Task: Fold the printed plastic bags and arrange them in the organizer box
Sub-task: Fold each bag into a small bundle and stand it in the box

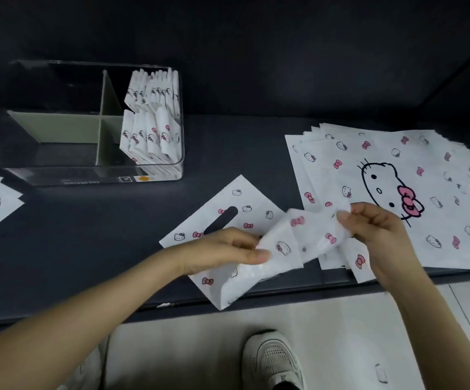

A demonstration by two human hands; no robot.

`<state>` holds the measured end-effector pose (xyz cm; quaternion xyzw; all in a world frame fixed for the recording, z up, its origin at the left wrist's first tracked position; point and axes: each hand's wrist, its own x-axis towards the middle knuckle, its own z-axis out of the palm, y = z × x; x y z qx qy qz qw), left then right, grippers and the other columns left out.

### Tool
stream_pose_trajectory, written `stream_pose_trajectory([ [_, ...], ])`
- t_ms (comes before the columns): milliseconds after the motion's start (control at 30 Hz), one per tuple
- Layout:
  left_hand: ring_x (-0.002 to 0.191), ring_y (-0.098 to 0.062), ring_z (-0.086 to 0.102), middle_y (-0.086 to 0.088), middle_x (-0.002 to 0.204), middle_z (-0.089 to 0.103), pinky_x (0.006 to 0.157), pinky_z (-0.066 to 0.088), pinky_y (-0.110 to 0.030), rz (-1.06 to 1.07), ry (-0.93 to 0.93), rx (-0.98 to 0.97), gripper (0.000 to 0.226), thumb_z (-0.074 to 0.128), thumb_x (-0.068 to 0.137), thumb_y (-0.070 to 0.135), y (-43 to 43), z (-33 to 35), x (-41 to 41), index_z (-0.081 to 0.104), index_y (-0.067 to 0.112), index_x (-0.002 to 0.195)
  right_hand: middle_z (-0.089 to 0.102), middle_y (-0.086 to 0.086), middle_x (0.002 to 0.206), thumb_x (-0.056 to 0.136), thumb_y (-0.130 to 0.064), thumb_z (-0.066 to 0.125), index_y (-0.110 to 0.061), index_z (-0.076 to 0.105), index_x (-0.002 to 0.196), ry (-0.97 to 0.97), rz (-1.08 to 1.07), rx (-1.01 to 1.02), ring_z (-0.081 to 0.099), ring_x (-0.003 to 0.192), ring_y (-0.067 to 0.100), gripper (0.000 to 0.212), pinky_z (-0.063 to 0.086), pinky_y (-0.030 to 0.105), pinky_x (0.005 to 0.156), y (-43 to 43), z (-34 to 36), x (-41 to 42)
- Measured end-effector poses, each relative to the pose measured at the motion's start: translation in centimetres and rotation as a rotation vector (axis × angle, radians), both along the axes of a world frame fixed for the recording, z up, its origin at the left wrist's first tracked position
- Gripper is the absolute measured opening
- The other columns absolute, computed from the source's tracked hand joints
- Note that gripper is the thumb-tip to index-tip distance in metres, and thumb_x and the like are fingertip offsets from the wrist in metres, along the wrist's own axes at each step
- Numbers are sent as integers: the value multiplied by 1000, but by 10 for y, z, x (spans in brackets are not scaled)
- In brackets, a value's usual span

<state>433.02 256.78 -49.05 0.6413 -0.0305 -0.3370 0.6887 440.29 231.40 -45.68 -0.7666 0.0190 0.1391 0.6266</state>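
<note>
Folding a bag (301,243) mid-frame, left grip (225,249) and right grip (377,229) each pinching one end. Slick plastic might spring open before reaching the box (93,173), upper left, if either pinch slackens.

Held bag (298,243): white, small pink bows, black-outline cat faces. Bag stack (425,175) right of grip: white, same small print, plus large black-outline cat face with pink bow. Organizer box (59,175) up-left of grip: clear, grey-green dividers (59,128), orange dot on label (143,178). Folded bags (149,130) inside: white, same print. Tabletop (87,235): dark blue-grey. Shoe (273,358) below grip: white.
</note>
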Motion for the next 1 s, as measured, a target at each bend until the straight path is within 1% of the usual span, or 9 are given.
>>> stream_pose_trajectory([
  [133,103,-11,62,1,108,69,88,49,-21,377,-84,-10,46,67,77,45,12,-15,-13,67,14,111,69,18,76,88,-7,64,-12,59,79,21,-62,-99,62,71,22,12,48,29,66,8,-9,-4],
  [233,109,-15,63,-2,117,68,94,50,-30,586,-40,-146,91,74,55,71,28,-20,-21,60,9,121,57,34,75,87,-16,68,-14,58,82,24,-7,-146,50,68,23,10,40,32,65,27,-16,-7],
  [333,103,-16,66,4,110,71,83,54,-25,638,-54,-59,65,79,62,52,41,-19,-26,61,23,118,56,17,58,90,-19,65,-22,57,78,-47,47,-200,45,54,18,14,36,25,55,47,-12,-10],
  [400,99,-13,67,9,102,72,82,52,-27,678,-130,177,35,76,78,19,42,-22,-25,63,29,109,60,17,65,93,-20,60,-28,59,78,-76,62,-178,49,54,14,16,39,21,56,58,-10,-10],
  [467,91,-3,65,14,97,70,79,48,-23,722,-215,369,34,66,86,4,43,-27,-22,63,34,101,68,0,74,94,-22,58,-32,63,85,-38,102,-151,59,57,2,15,42,11,54,65,-11,-11],
  [567,83,8,61,16,94,67,66,45,-8,726,-281,466,36,63,88,5,49,-28,-19,58,39,97,73,9,82,88,-26,67,-12,71,87,60,179,-204,66,75,12,15,50,20,65,74,-26,-11],
  [667,86,-6,63,14,101,66,66,53,-26,648,-282,490,37,66,86,9,58,-29,-15,58,42,101,63,29,87,78,-35,67,8,61,82,19,175,-344,60,69,36,44,46,34,65,84,-42,-9],
  [833,86,-6,63,21,93,67,69,51,-26,561,-240,405,37,58,62,16,61,-24,-3,64,33,94,58,6,69,90,-22,59,-8,56,74,-117,158,-497,51,65,23,22,44,33,59,99,-41,-3],
  [1000,92,-9,60,2,106,63,78,48,-24,507,-259,328,44,60,62,13,59,-25,11,62,34,101,43,1,58,92,-20,57,-10,47,70,-143,111,-574,38,58,19,27,33,23,48,91,-46,-5],
])
